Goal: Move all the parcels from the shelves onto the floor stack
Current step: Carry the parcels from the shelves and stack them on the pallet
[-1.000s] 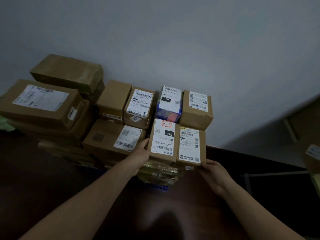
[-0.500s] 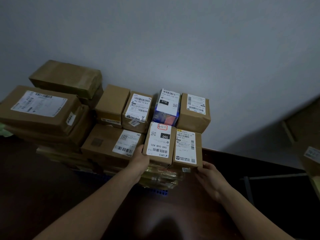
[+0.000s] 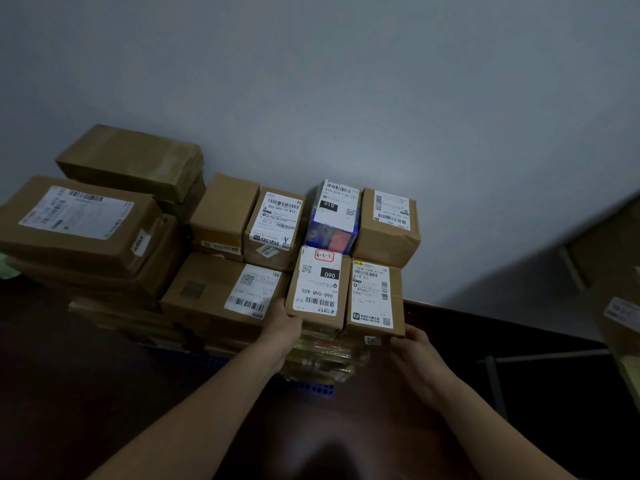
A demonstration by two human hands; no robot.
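The left hand point(image 3: 285, 325) and right hand point(image 3: 414, 342) press fairly straight fingers against the outer front corners of the 090-labelled parcel point(image 3: 317, 289) and the neighbouring carton point(image 3: 374, 299), which sit side by side atop the floor stack point(image 3: 104, 237), probably light, stiff boxes best squeezed together by their outer sides.

The left hand point(image 3: 282, 327) is hiding its fingers behind the left box point(image 3: 317, 289). The right hand point(image 3: 420, 355) is keeping its fingertips hidden under the right box point(image 3: 375, 299). The edge is cutting off the shelf point(image 3: 573, 268).
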